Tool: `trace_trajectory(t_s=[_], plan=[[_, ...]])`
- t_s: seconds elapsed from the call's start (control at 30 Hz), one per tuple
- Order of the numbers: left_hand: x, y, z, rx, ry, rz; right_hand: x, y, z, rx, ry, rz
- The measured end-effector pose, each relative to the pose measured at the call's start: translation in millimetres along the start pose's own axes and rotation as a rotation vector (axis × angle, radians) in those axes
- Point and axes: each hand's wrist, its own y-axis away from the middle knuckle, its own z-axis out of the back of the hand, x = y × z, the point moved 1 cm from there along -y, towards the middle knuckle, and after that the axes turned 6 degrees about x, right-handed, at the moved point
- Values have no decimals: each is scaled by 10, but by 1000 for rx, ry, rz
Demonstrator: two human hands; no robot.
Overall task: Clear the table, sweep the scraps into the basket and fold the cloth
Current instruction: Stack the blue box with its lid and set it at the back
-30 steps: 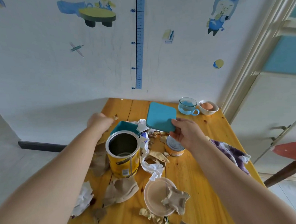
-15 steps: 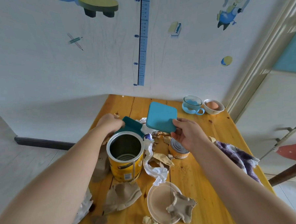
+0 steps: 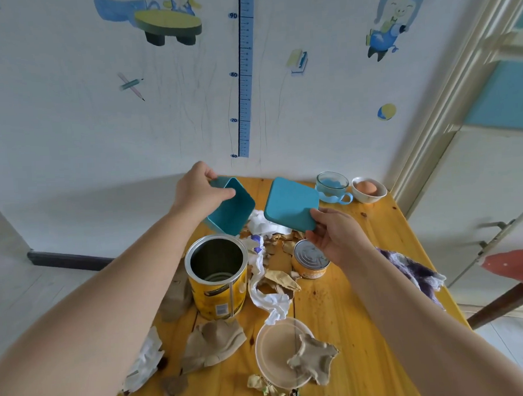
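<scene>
My left hand grips a teal square box by its rim and holds it tilted above the far part of the wooden table. My right hand holds the matching teal lid by its near corner, just right of the box. Torn brown paper scraps and crumpled white paper litter the table. A purple-and-white cloth lies bunched at the right edge. No basket is in view.
An open yellow tin stands below the box, a small sealed can under my right hand. A round clear lid lies near the front. A glass cup and a bowl with an egg stand far right. A red stool is beside the table.
My left hand closed on the teal box behind the tin and lifted it off the table, tilting it. My right hand kept the lid raised.
</scene>
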Motion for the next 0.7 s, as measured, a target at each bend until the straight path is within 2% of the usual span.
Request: trace_trajectory(t_s=[0.1,0.2,0.3,0.4,0.47,0.7], plan=[[-150,84,-26,-125,-230,-175,18,38,9,-2,-15,2],[-252,152,-77,-182,-233,-237,54,91,8,21,-56,19],[-385,200,-84,-159,-22,-156,116,146,11,66,-156,60],[-499,220,-106,41,387,78,211,182,11,102,-223,106],[-530,236,-145,154,564,186,278,202,5,103,-214,139],[-593,346,-315,266,718,279,351,262,-8,2,-93,62]])
